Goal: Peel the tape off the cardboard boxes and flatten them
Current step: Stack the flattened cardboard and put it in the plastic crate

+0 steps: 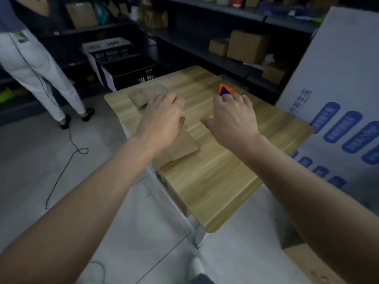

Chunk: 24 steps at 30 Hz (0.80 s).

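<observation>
Over the table [215, 181], my left hand [162, 119] hovers spread by small boxes [143, 95]; my right hand [231, 117], splayed, perhaps touches an orange tool [225, 89].

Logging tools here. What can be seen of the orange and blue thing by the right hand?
The orange and blue thing is small and blurred: orange with a dark blue triangle. It lies on the wooden table, near its far edge. Fingertips of the right hand reach its near side; the thumb stays clear.

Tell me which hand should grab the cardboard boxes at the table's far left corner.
Left. The left hand hovers open right beside the cardboard boxes, fingers toward them. The right hand is farther off, fingertips at the orange and blue object.
</observation>
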Motion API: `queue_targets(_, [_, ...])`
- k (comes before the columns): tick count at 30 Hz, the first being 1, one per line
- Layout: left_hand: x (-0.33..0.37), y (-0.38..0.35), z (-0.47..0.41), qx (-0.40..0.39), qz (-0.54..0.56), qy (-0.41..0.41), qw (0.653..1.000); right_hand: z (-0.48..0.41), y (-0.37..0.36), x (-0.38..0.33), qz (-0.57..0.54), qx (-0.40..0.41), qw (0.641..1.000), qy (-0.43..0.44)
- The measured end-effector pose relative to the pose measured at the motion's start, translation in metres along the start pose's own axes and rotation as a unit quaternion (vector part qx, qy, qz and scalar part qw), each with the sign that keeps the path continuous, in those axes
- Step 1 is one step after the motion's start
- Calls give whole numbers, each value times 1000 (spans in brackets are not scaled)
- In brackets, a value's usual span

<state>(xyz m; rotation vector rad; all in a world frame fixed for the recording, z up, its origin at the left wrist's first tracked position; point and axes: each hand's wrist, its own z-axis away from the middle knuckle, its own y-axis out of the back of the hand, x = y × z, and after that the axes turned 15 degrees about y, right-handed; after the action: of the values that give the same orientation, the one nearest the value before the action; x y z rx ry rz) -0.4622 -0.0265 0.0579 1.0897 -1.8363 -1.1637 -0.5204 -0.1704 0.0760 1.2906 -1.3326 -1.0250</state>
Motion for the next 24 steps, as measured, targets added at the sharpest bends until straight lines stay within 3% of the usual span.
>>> queue_targets(14, [-94,-95,-135,-98,-5,-51,994,-159,-83,-23,-36,-72,995,-61])
queue_targets(18, [-117,-125,-171,-137,2,-107,985,-188,-115,-34,-90,-109,979,-149])
queue_targets(24, [-155,-168,-215,-201,8,-225,953,-206,-178,-64,-173,-164,920,-310])
